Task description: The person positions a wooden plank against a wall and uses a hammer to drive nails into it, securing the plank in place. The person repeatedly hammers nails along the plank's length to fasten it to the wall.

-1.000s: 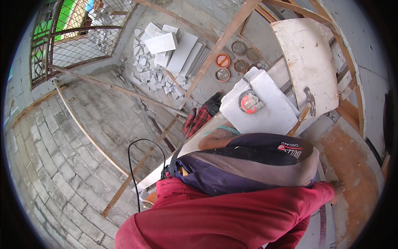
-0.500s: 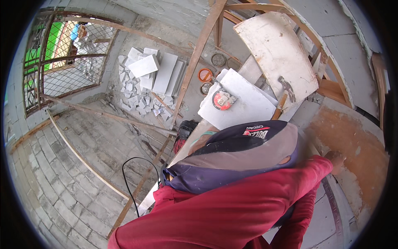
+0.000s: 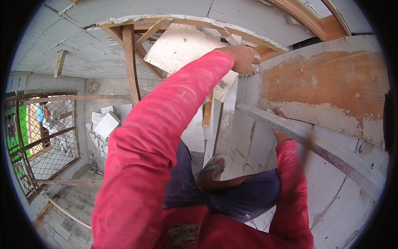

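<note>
My right hand point(image 3: 282, 136) is closed round a long, straight, grey metal bar point(image 3: 344, 159), with fingertips showing over its upper edge. The bar slants across pale block surfaces, from beside the board to the right rim. My left arm stretches up across the middle, and my left hand point(image 3: 243, 59) hovers by the edge of a stained off-white panel point(image 3: 178, 47). Its fingers are loosely bent and apart, with nothing visible in them. Below it, a wooden handle point(image 3: 207, 113) lies against the panel's lower end.
An orange-brown board point(image 3: 323, 85) smeared with mortar stands at right. A wooden post point(image 3: 132, 64) and curved timber frame rise behind. White blocks point(image 3: 107, 124) lie in a pile at left, beside a barred window point(image 3: 45, 137). My sandalled foot point(image 3: 215, 166) is below centre.
The view has swung rightward. My left hand has moved from beside the brown board to near the panel. My right hand, hidden before, now shows gripping the metal bar.
</note>
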Motion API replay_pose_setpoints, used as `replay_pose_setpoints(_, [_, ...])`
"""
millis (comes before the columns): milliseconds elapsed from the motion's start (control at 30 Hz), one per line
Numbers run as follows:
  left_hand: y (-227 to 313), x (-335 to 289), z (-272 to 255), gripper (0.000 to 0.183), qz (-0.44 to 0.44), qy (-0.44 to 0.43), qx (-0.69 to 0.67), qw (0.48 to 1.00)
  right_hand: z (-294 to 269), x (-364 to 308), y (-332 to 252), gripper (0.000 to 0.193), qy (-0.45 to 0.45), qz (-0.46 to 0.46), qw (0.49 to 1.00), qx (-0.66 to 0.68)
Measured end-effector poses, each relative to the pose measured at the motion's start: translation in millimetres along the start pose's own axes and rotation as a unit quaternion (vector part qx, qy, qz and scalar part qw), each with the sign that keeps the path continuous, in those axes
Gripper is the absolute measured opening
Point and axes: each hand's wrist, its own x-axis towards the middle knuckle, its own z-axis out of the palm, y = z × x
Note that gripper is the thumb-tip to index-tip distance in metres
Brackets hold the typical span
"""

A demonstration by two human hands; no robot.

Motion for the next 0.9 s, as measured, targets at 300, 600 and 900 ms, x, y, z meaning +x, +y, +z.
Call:
replay_pose_setpoints(300, [-101.3, -100.5, 37.7, 0.042, -0.231, 0.052, -0.144, 0.961, 15.2, -18.8, -15.3, 0.056, -0.011, 0.036, 0.999, 0.021])
replay_pose_setpoints(600, [-97.8, -50.5, 176.5, 0.086, -0.233, -0.059, -0.077, 0.968, -5.3, 4.3, -1.5, 0.04, -0.029, 0.012, 0.995, 0.098])
replay_pose_setpoints(900, [-70.4, -39.2, 131.2, 0.076, -0.265, -0.067, -0.158, 0.949, 6.4, 3.5, -4.8, 0.053, 0.021, 0.038, 0.999, -0.031])
